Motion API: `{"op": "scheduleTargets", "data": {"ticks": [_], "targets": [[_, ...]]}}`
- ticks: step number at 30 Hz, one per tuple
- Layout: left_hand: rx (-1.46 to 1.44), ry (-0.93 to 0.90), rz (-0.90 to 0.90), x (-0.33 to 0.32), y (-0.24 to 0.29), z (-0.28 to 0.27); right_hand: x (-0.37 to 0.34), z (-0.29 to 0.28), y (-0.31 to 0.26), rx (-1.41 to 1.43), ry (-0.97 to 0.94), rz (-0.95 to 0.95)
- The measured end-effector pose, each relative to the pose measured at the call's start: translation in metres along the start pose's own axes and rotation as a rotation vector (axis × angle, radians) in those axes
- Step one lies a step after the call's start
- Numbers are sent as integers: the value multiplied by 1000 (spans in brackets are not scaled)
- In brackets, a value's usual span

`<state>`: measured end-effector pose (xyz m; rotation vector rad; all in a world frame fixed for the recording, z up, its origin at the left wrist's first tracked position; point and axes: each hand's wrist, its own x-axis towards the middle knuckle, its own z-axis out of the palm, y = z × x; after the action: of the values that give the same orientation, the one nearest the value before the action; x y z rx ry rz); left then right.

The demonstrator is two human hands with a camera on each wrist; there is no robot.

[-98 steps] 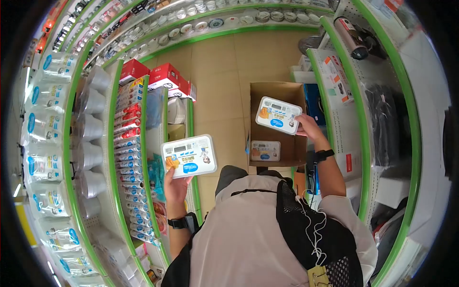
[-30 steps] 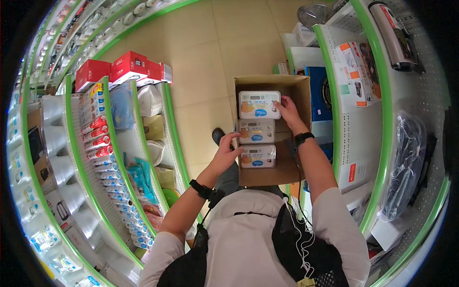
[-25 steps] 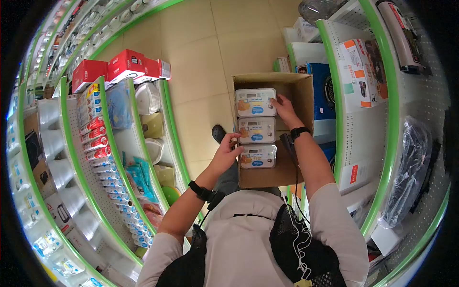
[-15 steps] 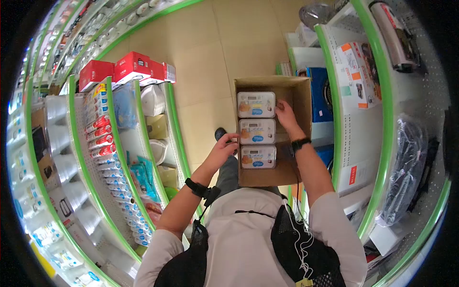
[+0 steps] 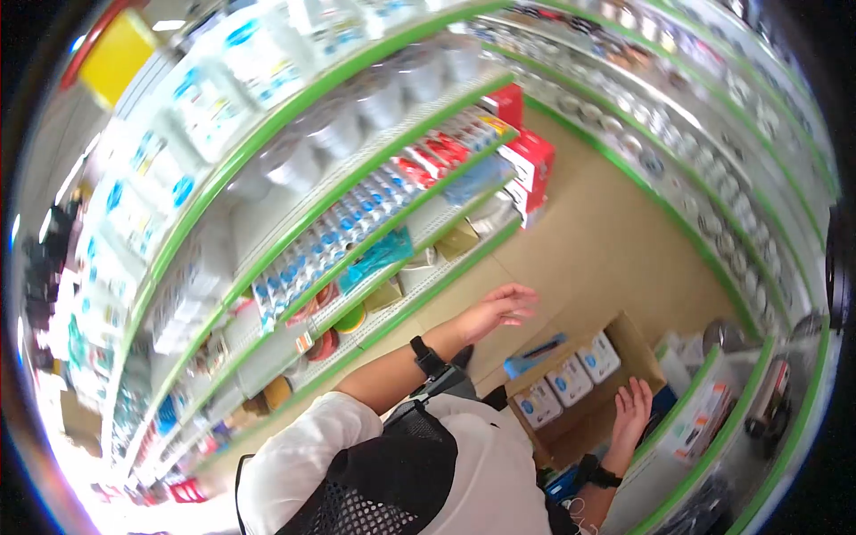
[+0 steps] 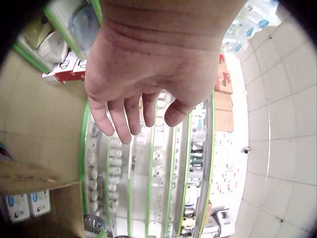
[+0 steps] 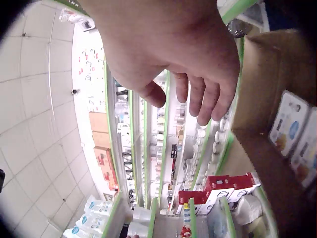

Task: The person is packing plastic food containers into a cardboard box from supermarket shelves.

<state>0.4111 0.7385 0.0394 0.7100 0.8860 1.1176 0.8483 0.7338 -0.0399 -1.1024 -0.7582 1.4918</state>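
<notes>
In the head view my left hand (image 5: 499, 312) hangs in the air over the floor, fingers loosely extended and holding nothing. Its bare palm and relaxed fingers also fill the top of the left wrist view. My right hand (image 5: 631, 410) is over the right side of a cardboard box (image 5: 584, 434), fingers spread with nothing in them. Inside the box a row of three white-lidded plastic food containers lies along one wall: a near one (image 5: 539, 403), a middle one (image 5: 569, 380) and a far one (image 5: 599, 357). Printed labels cover their lids.
Green-edged shelving (image 5: 392, 192) with cups and packets runs along the left. Red boxes (image 5: 528, 165) stand at its end. Another shelf (image 5: 704, 428) is close by the box on the right. A blue item (image 5: 535, 355) lies beside the box.
The head view has swung toward the left shelving. My left hand has left the box edge and moved out to the left. The right hand has come away from the far container, which stays in the box.
</notes>
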Motion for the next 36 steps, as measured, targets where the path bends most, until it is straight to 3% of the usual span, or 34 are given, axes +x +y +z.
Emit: {"op": "scheduleTargets", "data": {"ticks": [4,10,17,23,29,36], "targets": [[-65,110,210,-109,27,-42,-3,53,-10,-61,-136,4],[-200,356,496,-309,26,-113,-47,204,2,-171,-448,9],[-373,637,777,-576,-23,-182,-187,383,81,-233,-796,83],[-486,859,831,-775,-97,-203,-340,503,166,-226,-1089,254],[-625,1030,939,-905,-159,-183,-450,588,201,-376,-1336,296],[-701,1183,1144,-969,-209,-158,-529,661,241,-499,-1564,351]]}}
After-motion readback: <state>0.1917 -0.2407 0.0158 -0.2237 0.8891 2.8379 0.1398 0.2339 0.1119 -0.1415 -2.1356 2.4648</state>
